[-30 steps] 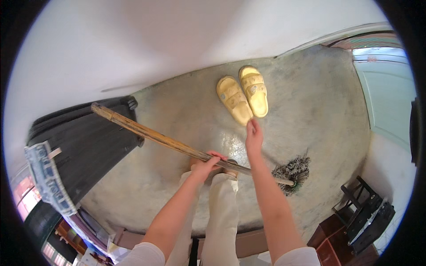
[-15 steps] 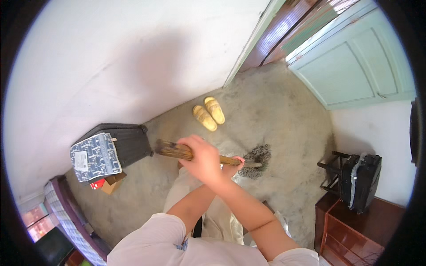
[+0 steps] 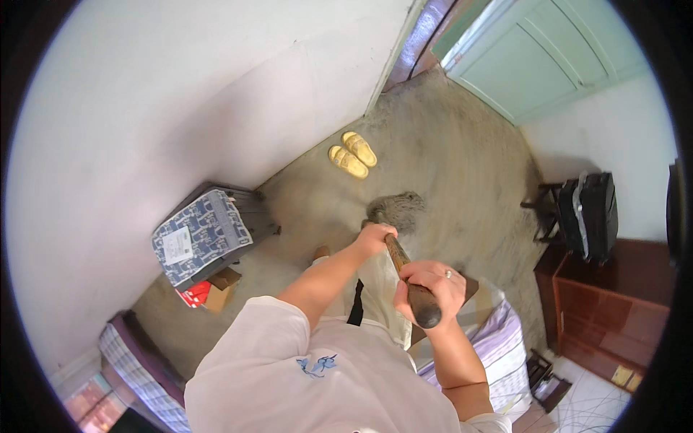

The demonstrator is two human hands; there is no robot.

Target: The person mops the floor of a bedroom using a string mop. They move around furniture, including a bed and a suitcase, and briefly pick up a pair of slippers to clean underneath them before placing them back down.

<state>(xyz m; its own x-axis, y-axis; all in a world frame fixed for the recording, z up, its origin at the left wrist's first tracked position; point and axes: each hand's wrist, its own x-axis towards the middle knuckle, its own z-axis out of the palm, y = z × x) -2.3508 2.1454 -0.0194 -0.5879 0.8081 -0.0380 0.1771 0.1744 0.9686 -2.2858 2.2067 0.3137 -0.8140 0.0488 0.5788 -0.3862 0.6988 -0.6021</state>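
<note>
A mop with a wooden handle (image 3: 398,252) slants across in front of me, its top end pointing back toward my body on the right. Its grey string head (image 3: 401,211) is spread on the concrete floor ahead. Lower on the handle, my left hand (image 3: 377,237) is wrapped round the wood, close to the mop head. My right hand (image 3: 433,286), with a ring on one finger, grips the handle near its thick top end. Beyond the mop head, a pair of yellow slippers (image 3: 353,154) lies on the floor by the wall.
At left, a dark suitcase (image 3: 261,224) with a blue patterned bag (image 3: 204,234) stands against the white wall, boxes (image 3: 220,292) beside it. A black bag (image 3: 588,216) rests near a brown cabinet (image 3: 613,307) at right. A pale green door (image 3: 534,61) stands beyond; purple bedding (image 3: 502,350) lies behind my right arm.
My right hand has swung from left to right with the handle's top end, so my arms are no longer crossed. The mop head has shifted on the floor, and the view has moved.
</note>
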